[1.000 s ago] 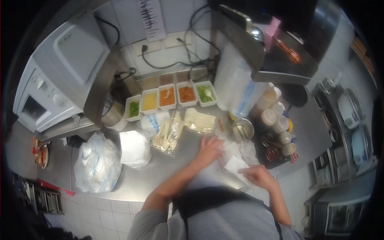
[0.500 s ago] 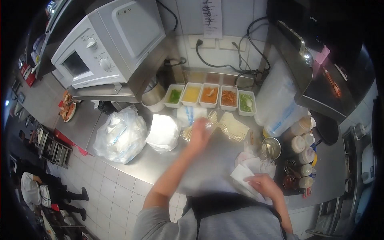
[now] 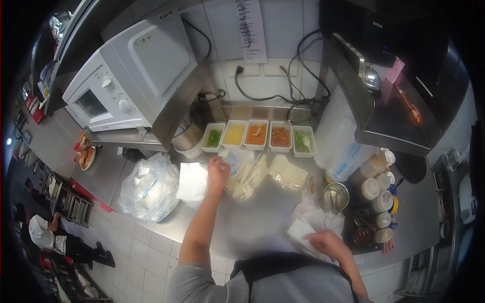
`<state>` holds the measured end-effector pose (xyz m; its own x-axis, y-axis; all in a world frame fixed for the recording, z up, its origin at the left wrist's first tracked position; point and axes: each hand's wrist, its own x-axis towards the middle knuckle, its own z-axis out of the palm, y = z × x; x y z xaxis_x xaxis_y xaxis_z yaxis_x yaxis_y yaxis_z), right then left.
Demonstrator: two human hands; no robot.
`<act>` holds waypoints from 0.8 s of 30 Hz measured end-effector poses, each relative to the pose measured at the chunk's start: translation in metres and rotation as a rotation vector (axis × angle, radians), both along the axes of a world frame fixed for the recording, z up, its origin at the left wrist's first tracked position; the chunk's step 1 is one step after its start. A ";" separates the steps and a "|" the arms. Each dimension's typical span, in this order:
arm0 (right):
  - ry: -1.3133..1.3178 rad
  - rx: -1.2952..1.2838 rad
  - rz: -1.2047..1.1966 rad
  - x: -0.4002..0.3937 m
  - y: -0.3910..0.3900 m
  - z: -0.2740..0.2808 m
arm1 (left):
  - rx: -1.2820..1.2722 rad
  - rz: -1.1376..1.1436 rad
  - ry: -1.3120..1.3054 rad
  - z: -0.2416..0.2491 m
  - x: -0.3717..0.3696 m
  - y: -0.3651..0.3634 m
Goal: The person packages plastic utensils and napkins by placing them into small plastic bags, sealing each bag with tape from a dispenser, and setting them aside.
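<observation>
My left hand is over the counter with its fingers curled together, between a stack of white paper sheets and a clear plastic bag with blue print. I cannot tell what, if anything, its fingertips pinch. Just right of it lie cream-coloured pieces in clear wrapping, with another cream wrapped pile beside them. On the right, near the counter's front edge, my right hand is closed on a white napkin. Crumpled white paper lies just behind that napkin.
Several tubs of toppings, including a yellow one, line the back. A stuffed plastic bag sits left, below a microwave. A metal cup and several lidded bottles stand right. A person is on the floor at far left.
My left hand has moved left, from over the wrapped cream pieces towards the white paper stack. The right hand keeps its hold on the napkin. The view has shifted slightly.
</observation>
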<state>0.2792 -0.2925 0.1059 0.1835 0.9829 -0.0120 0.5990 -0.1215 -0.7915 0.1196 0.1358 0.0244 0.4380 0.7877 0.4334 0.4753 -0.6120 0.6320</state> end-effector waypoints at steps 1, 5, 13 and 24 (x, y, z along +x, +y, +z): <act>0.005 0.001 -0.006 0.000 0.003 -0.003 | -0.008 -0.051 -0.177 0.007 -0.001 -0.005; -0.014 0.108 -0.091 -0.001 0.030 -0.010 | 0.185 -0.223 -0.371 0.080 -0.008 -0.073; 0.534 -0.045 -0.295 -0.002 0.080 -0.048 | 0.180 -0.846 -0.041 0.057 -0.012 -0.237; 0.522 0.008 -0.105 0.005 0.051 -0.009 | -0.801 -0.357 -0.294 0.004 -0.011 -0.146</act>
